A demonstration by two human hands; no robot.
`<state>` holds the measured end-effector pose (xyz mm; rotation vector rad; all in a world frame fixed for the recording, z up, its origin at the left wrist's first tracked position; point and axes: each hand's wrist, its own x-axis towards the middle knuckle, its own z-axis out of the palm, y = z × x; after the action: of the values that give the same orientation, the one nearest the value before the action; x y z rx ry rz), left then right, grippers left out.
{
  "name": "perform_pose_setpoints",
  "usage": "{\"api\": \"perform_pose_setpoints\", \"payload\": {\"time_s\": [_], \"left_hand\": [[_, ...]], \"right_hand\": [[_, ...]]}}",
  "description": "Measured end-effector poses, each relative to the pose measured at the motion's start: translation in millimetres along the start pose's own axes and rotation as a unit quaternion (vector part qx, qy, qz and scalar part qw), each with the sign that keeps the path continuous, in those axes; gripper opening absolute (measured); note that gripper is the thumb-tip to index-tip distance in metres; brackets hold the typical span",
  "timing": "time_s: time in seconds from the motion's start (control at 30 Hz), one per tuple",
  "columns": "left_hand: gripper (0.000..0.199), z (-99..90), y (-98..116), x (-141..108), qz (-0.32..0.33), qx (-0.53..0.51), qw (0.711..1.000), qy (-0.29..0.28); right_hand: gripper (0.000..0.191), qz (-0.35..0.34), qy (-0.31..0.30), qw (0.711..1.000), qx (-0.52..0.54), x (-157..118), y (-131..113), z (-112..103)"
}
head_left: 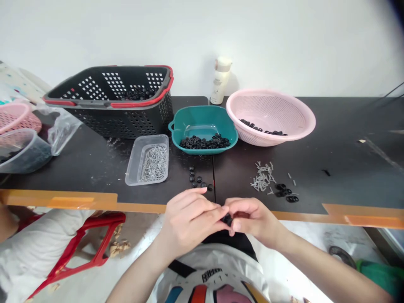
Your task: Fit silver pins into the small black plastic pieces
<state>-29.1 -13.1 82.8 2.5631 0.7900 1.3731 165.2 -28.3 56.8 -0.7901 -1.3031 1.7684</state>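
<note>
Our left hand [189, 221] and right hand [254, 219] pinch a small black ring [227, 219] between them, just off the front edge of the tabletop [347, 168], near loose black rings [196, 177] and scattered metal pins [261, 177].

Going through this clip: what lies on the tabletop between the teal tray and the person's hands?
The head view shows a small scatter of loose black rings on the dark tabletop, between the teal tray and the left hand and right hand.
</note>
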Motion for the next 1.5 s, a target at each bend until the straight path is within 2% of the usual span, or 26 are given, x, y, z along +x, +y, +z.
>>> {"api": "perform_pose_setpoints", "payload": {"time_s": [0.17, 0.3, 0.5, 0.7, 0.87, 0.97, 1.13, 1.27, 1.4, 1.5], "left_hand": [[0.015, -3.5, 4.8, 1.3, 0.034, 0.024, 0.999, -0.021], [0.015, -4.7, 7.9, 0.3, 0.051, 0.048, 0.997, -0.027], [0.016, -2.6, 11.1, -0.9, 0.039, 0.045, 0.998, -0.004], [0.019, 4.4, -1.9, -1.5, 0.052, 0.055, 0.996, 0.037], [0.020, 4.3, -7.4, 1.8, 0.015, 0.019, 0.999, 0.038], [0.021, 3.4, -4.3, 3.8, 0.006, 0.008, 1.000, 0.030], [0.018, 2.4, 2.3, 6.6, 0.003, 0.012, 1.000, 0.018], [0.011, 1.6, 3.9, 8.5, -0.006, 0.018, 1.000, 0.008], [0.009, 3.0, 7.0, 9.2, -0.009, 0.000, 1.000, 0.006], [0.009, 4.7, 11.2, 7.8, -0.034, -0.006, 0.999, 0.030]], "right_hand": [[0.015, 0.042, -0.044, 0.998, -0.008, -3.9, -15.8, -1.2], [0.017, -0.002, -0.018, 0.998, -0.053, -7.0, -25.9, 8.3], [0.024, -0.052, -0.010, 0.996, -0.077, -6.3, -15.8, 8.5], [0.026, -0.043, 0.029, 0.993, -0.102, -1.0, -7.7, 5.0], [0.024, 0.014, -0.027, 0.999, 0.014, 2.0, -2.5, 2.7], [0.024, 0.029, -0.036, 0.998, 0.049, 2.7, -1.5, 1.6], [0.037, 0.044, -0.037, 0.998, 0.016, 3.7, -10.3, 1.2], [0.049, 0.062, -0.089, 0.994, -0.031, 4.2, -17.3, -0.2], [0.047, 0.119, -0.149, 0.980, 0.049, 7.9, -17.2, -2.0], [0.047, 0.150, -0.169, 0.965, 0.130, 11.8, -13.8, -1.2]]}}
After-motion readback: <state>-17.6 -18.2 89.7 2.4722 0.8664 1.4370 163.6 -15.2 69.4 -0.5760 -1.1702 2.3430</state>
